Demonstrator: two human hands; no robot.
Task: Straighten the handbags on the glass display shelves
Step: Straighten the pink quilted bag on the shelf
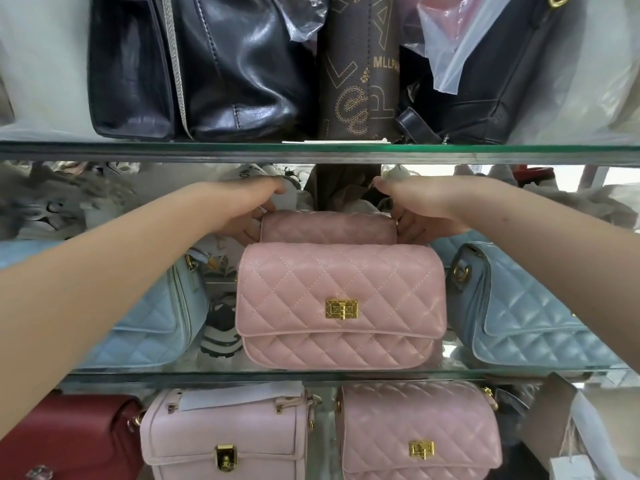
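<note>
Head view looks into the middle glass shelf (346, 374), where both hands reach past the front pink quilted bag (341, 303) to the rear pink quilted bag (329, 227), which stands just behind it. The left hand (247, 206) curls its fingers round the rear bag's left end and the right hand (427, 206) curls round its right end, so the bag is held between them. The fingertips are partly hidden behind the bag, so I cannot tell how deep the hold goes.

The main risk, as I judge it, is to the front bag. It stands close to the shelf's front lip, and the rear bag looks pressed against its back. Drawing the rear bag forward would likely shove the front one over the edge.

Both forearms also pass low over the neighbours: the left one crosses the left light blue bag (145, 327) and the right one runs above the right light blue bag (530, 320). A sideways swing of either elbow could twist those bags out of line.

The upper glass shelf (311, 152) sits just above the knuckles and carries the heavy black bags (225, 64). A high lift would knock the hands against its underside.

If one hand pulls harder than the other, the rear bag will probably end up skewed rather than square
</note>
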